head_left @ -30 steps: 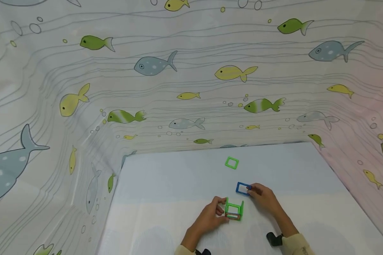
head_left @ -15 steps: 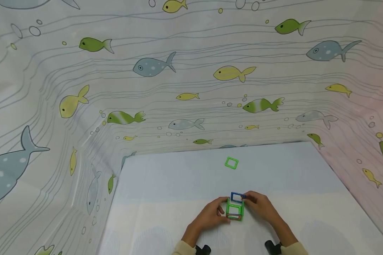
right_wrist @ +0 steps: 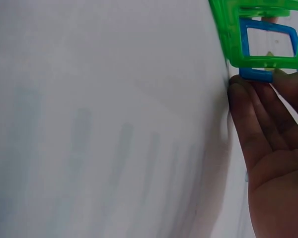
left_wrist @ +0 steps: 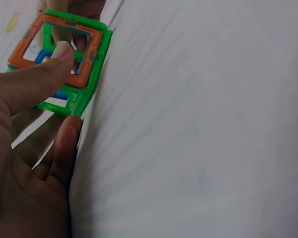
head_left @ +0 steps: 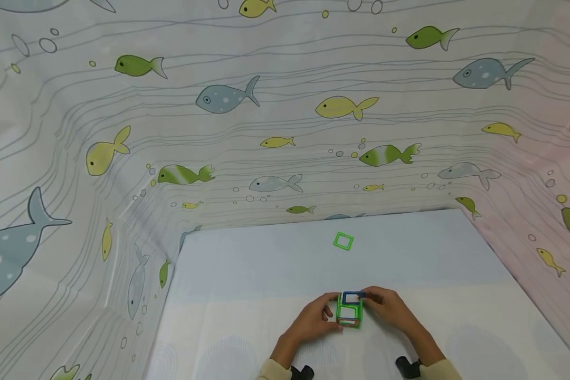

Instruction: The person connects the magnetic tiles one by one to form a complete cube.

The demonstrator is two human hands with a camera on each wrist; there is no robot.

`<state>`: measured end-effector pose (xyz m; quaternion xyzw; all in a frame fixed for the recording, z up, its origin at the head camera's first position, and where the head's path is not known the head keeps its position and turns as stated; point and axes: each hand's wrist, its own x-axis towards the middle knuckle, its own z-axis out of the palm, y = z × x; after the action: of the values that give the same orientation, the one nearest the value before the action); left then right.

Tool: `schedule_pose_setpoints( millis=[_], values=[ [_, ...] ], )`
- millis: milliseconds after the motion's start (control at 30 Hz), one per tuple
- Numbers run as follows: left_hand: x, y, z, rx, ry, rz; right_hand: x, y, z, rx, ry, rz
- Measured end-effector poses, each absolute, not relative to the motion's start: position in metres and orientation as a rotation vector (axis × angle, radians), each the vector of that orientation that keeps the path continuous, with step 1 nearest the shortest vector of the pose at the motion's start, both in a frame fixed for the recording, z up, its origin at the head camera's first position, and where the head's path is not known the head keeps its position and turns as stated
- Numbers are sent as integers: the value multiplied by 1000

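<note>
Square magnetic tiles stand joined as a small box on the white table, with green tiles [head_left: 338, 310] at the sides and an orange tile [left_wrist: 93, 54] at the near side. My left hand [head_left: 310, 322] grips the box from the left, its thumb lying across the orange tile in the left wrist view. At the far side, my right hand [head_left: 388, 307] pinches a blue tile [right_wrist: 256, 75] by its right edge between thumb and fingers. That blue tile stands upright at the ends of the green side tiles, and in the right wrist view a green tile partly covers it.
One loose green square tile [head_left: 336, 238] lies flat farther back on the table [head_left: 247, 264]. A cloth wall [head_left: 285, 163] printed with fish rises behind the table and along both sides. Dark wrist cameras [head_left: 407, 367] sit at the cuffs.
My right hand has brought the blue tile left and toward me, from apart on the right to the box's far side. My left hand keeps its grip, nearly still.
</note>
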<state>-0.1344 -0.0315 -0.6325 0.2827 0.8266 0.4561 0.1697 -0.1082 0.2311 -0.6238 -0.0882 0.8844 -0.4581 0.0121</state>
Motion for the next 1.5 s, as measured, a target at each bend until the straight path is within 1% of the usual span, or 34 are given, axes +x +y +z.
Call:
schedule_pose_setpoints(
  millis=[433,933,1067,1500],
  values=[
    [-133,-30,-632,809,2363,1295,-110,235,-623,-309,2702,-1377],
    [-131,-30,-633,831,2380,1316,-108,236,-629,-481,2630,-1449],
    [-131,-30,-633,820,2391,1314,-107,232,-630,-530,2692,-1456],
    [-134,-35,-637,869,2347,1299,-106,221,-628,-401,2756,-1415]
  ],
)
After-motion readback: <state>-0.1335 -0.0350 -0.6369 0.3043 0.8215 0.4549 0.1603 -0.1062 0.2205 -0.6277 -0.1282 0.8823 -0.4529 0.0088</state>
